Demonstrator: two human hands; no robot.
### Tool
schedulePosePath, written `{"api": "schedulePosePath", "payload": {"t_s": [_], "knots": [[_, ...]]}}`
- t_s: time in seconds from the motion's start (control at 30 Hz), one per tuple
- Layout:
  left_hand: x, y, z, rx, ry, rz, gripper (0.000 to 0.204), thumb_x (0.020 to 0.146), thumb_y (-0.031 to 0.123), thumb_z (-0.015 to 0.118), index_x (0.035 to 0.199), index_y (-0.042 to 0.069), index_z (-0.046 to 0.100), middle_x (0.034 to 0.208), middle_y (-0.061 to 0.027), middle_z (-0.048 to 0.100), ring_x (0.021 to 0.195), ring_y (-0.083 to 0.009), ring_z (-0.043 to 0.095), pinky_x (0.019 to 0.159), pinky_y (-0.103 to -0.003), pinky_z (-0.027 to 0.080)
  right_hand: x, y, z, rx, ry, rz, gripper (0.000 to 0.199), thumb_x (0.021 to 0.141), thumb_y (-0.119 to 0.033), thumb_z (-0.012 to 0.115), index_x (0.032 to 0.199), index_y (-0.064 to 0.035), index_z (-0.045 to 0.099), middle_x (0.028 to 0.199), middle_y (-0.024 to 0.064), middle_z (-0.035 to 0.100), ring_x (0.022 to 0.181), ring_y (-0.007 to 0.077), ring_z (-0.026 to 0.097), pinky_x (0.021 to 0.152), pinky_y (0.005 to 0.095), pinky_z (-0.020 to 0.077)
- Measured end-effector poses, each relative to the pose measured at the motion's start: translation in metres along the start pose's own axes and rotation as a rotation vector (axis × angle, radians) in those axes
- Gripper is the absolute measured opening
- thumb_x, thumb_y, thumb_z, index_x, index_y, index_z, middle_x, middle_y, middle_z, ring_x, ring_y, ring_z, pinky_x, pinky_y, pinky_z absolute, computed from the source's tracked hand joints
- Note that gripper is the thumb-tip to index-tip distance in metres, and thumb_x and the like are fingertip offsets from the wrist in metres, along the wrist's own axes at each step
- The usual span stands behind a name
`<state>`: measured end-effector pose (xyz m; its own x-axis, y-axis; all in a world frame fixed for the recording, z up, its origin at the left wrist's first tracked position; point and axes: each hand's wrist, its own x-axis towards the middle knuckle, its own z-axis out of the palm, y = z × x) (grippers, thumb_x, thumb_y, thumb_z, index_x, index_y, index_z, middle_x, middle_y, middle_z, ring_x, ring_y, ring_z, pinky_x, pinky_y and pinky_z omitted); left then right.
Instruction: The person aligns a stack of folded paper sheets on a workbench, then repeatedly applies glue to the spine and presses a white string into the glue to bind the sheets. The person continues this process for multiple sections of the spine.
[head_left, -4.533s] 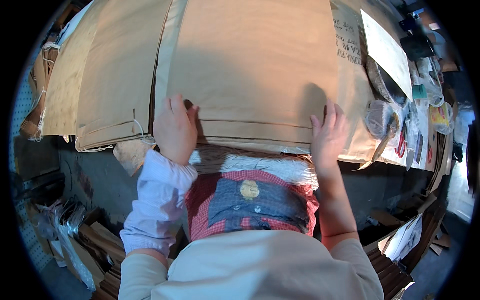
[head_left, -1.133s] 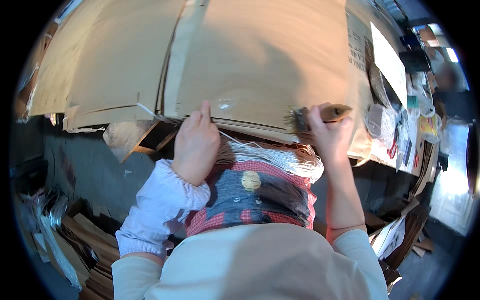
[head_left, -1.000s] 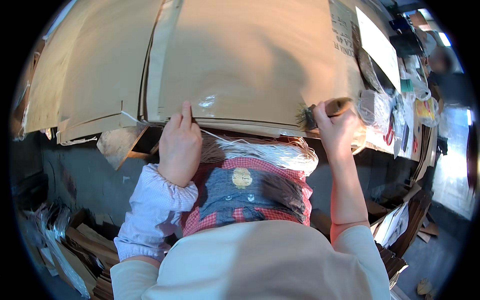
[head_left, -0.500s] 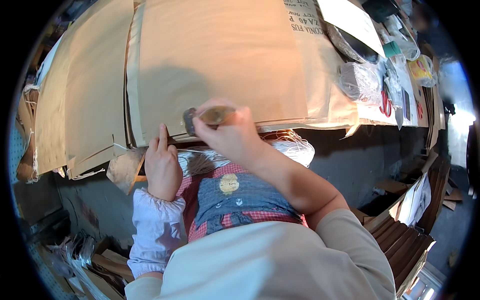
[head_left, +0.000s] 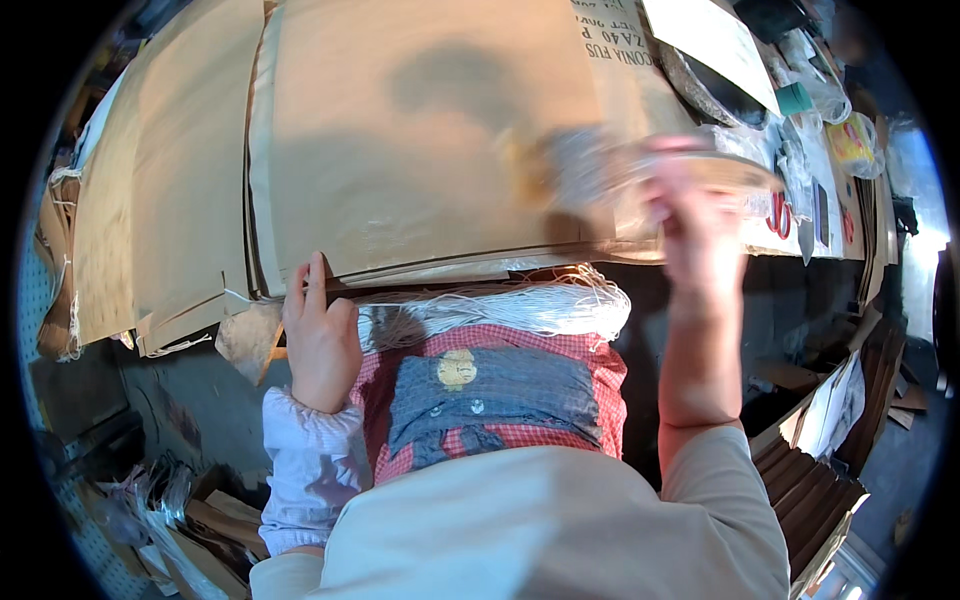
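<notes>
A stack of large brown kraft paper sheets (head_left: 440, 130) lies before me, its near edge along the front of the table. My left hand (head_left: 322, 335) rests at the stack's lower left corner, two fingers stretched onto the edge, holding nothing. Over the right part of the top sheet, my right hand (head_left: 690, 205) grips a wide brush (head_left: 585, 165) by its handle. Motion smears the brush and hand; the bristle end points left. I cannot tell whether it touches the paper. Faint shiny marks show on the sheet near its front edge.
More brown paper (head_left: 185, 180) lies to the left. A bundle of white string (head_left: 500, 308) hangs below the table's front edge. At the right are red-handled scissors (head_left: 779, 213), plastic bags and a white sheet (head_left: 712, 50). Folded brown paper (head_left: 805, 490) stands at lower right.
My right hand has swung from the middle of the near edge to the right, the brush turning so its bristle end shows. My left hand has stayed nearly in place.
</notes>
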<state>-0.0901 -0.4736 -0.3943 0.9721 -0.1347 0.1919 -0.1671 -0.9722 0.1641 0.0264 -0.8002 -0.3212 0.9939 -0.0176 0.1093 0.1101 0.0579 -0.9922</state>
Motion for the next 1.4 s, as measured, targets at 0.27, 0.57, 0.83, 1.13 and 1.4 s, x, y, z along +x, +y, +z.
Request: {"api": "schedulePosePath", "payload": {"t_s": [0.27,0.57,0.83,1.13,1.4], "knots": [[-0.020,-0.013,-0.052,-1.503,-0.452,-0.650,0.010,0.090,0.008,0.057,0.088,-0.001,0.060,0.082,-0.0054,0.062,0.072,-0.0103,0.055,0.064,-0.025,0.045,0.025,0.044,-0.169,-1.625,0.049,-0.563,0.033,0.076,0.007,0.057,0.106,-0.0031,0.064,0.097,0.0118,0.064,0.080,0.0328,0.060,0.074,0.0397,0.0498],[0.002,0.019,-0.139,-0.783,-0.009,0.026,0.008,0.071,0.001,0.067,0.079,-0.001,0.066,0.059,-0.0082,0.055,0.049,-0.0188,0.051,0.046,-0.028,0.037,-0.100,0.025,0.034,-0.141,-0.931,-0.154,0.026,0.085,-0.003,0.062,0.111,-0.0040,0.065,0.088,0.0096,0.064,0.082,0.0206,0.060,0.072,0.0335,0.0469],[0.034,-0.052,-0.088,-0.578,-0.002,-0.054,0.014,0.081,-0.005,0.062,0.094,-0.001,0.068,0.072,-0.0077,0.060,0.066,-0.0157,0.057,0.060,-0.025,0.044,-0.025,-0.001,-0.047,-0.534,-0.286,0.048,0.006,0.082,0.000,0.066,0.087,0.0010,0.069,0.076,0.0027,0.064,0.069,0.0082,0.057,0.063,0.0221,0.0447],[0.047,-0.070,0.010,-0.512,0.035,-0.159,0.013,0.071,0.002,0.071,0.083,0.000,0.064,0.080,-0.0082,0.058,0.077,-0.0228,0.057,0.069,-0.032,0.044,-0.001,0.100,-0.042,-0.678,-0.213,0.001,0.011,0.076,-0.003,0.069,0.081,-0.0010,0.060,0.068,-0.0012,0.054,0.063,0.0072,0.054,0.057,0.0219,0.0448],[0.034,-0.047,0.005,-0.030,0.137,0.158,0.025,0.070,-0.002,0.063,0.095,0.003,0.060,0.097,-0.0115,0.056,0.091,-0.0313,0.054,0.078,-0.041,0.043,-0.008,0.078,-0.032,-0.143,-0.250,0.428,0.030,0.074,0.002,0.071,0.074,-0.0073,0.041,0.066,-0.0023,0.047,0.058,0.0063,0.050,0.049,0.0205,0.0409]]}}
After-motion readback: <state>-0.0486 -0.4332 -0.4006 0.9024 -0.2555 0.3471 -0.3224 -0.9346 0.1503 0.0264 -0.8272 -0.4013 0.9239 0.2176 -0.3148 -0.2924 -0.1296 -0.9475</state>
